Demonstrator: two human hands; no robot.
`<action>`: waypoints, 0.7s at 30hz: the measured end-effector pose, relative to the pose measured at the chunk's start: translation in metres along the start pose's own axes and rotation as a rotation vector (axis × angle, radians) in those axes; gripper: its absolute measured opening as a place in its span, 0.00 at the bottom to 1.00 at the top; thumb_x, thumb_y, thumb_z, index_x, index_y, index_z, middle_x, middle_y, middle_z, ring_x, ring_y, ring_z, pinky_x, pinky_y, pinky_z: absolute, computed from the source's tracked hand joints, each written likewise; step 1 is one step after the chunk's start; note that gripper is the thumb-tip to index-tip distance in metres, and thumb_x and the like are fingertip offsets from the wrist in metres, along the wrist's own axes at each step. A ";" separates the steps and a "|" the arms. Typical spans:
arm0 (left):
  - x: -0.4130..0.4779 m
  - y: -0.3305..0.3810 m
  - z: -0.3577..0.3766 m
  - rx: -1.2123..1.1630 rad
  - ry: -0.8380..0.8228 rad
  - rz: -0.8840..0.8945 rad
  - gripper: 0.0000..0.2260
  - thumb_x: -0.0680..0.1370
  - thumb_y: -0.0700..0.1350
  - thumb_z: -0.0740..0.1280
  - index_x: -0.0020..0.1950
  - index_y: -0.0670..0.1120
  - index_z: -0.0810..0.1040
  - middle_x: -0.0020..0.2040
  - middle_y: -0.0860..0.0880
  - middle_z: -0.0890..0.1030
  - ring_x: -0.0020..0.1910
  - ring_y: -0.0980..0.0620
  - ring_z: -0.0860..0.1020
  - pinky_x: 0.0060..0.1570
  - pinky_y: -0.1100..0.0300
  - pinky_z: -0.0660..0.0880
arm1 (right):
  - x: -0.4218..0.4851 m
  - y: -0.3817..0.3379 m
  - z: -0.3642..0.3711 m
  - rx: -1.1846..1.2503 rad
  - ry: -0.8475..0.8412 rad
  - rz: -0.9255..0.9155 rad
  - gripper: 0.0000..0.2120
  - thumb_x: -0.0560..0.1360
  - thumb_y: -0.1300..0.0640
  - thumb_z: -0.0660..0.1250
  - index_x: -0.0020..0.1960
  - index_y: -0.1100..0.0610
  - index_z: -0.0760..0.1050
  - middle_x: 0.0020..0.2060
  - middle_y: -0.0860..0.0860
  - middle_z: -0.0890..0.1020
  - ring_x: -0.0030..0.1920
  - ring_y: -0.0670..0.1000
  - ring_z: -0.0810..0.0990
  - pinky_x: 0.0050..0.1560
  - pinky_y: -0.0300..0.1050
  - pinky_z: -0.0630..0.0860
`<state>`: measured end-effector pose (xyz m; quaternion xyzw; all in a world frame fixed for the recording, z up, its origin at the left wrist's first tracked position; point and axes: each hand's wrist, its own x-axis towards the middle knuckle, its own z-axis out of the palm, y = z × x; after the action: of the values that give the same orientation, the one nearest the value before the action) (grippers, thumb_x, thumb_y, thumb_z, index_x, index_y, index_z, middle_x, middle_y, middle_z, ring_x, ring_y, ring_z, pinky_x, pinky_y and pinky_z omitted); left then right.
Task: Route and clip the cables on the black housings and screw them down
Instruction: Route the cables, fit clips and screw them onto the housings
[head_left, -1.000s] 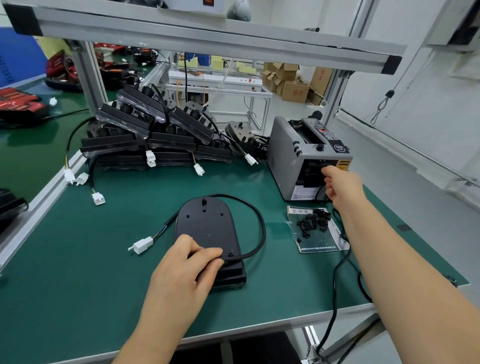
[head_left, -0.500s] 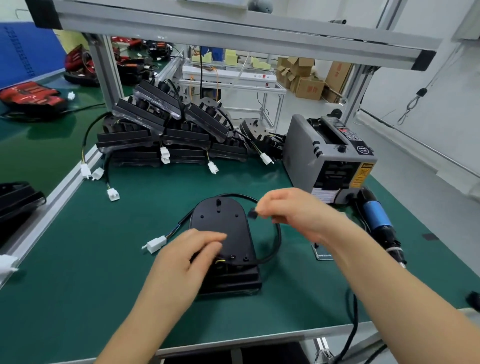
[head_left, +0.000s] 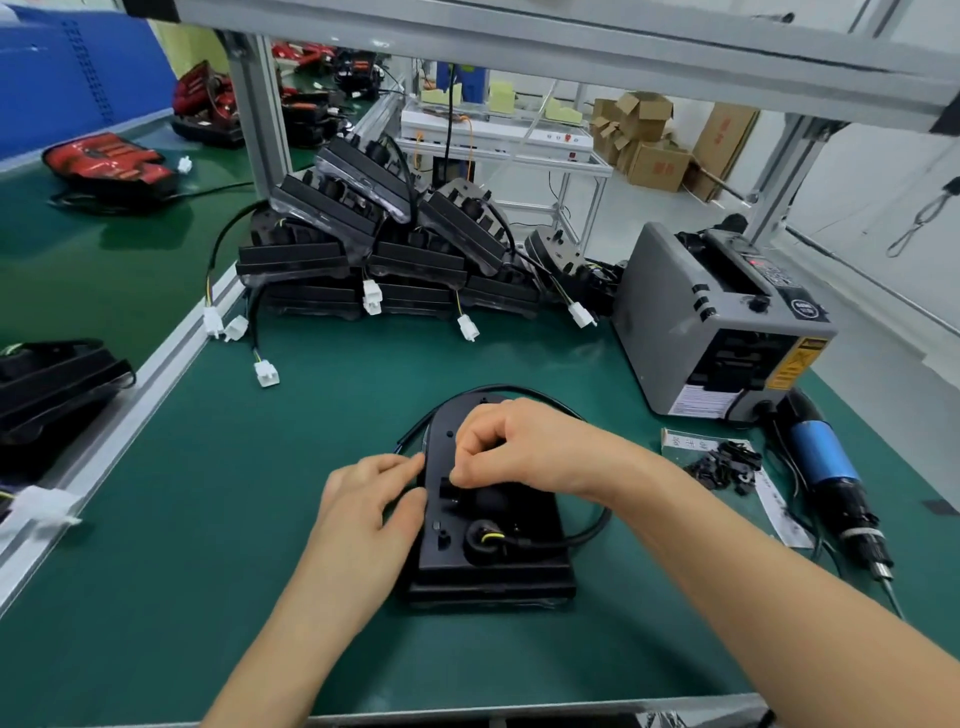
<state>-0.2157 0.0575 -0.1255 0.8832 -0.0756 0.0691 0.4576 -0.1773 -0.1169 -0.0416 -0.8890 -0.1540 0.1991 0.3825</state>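
The housing (head_left: 488, 545) lies flat on the green desk (head_left: 208, 545), near its front edge and about midway across. It is matt black plastic. The far end is rounded and has small holes in it, and the near end is square with a stepped ledge. Low on its face is a round port showing a bit of yellow wire, and a black cable (head_left: 582, 535) comes out of it. The cable swings off to the right, arcs round the rounded end and comes down the left side.

The left hand (head_left: 363, 514) rests against the housing's left edge. Its fingers are only slightly bent, and forefinger and thumb touch the rim. The right hand (head_left: 524, 447) sits over the middle of the housing with its fingers curled tight and the thumb pressed to the forefinger, tips down on the black face. I cannot tell whether anything is pinched between them.

To the right, small black clips (head_left: 727, 465) lie heaped on a paper sheet, just beside a blue screwdriver (head_left: 826, 467) lying on the desk. Behind these stands a grey dispenser (head_left: 722, 322). At the back of the desk more housings are stacked in a pile (head_left: 374, 249), with their cables and white plugs (head_left: 266, 373) trailing forward.
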 end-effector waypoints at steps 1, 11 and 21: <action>-0.001 0.000 0.000 -0.011 -0.010 -0.006 0.15 0.79 0.43 0.62 0.66 0.50 0.75 0.57 0.60 0.72 0.60 0.63 0.60 0.58 0.72 0.55 | 0.001 -0.001 0.001 -0.016 -0.002 0.001 0.09 0.70 0.54 0.73 0.32 0.49 0.77 0.44 0.51 0.79 0.42 0.47 0.75 0.55 0.52 0.73; -0.001 -0.001 0.000 -0.039 -0.008 0.002 0.14 0.79 0.44 0.62 0.65 0.53 0.76 0.54 0.68 0.69 0.56 0.65 0.60 0.53 0.85 0.53 | 0.008 0.005 0.005 -0.159 0.052 -0.009 0.11 0.70 0.55 0.72 0.30 0.49 0.76 0.43 0.47 0.78 0.51 0.46 0.73 0.58 0.47 0.71; 0.000 -0.003 0.001 -0.039 -0.006 0.018 0.15 0.79 0.45 0.62 0.65 0.53 0.76 0.55 0.66 0.70 0.57 0.65 0.59 0.53 0.85 0.52 | 0.012 0.009 0.006 -0.186 0.098 0.005 0.11 0.69 0.55 0.71 0.29 0.49 0.75 0.41 0.45 0.77 0.50 0.44 0.72 0.50 0.41 0.71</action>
<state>-0.2149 0.0586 -0.1287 0.8736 -0.0864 0.0691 0.4740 -0.1684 -0.1144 -0.0549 -0.9297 -0.1507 0.1413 0.3050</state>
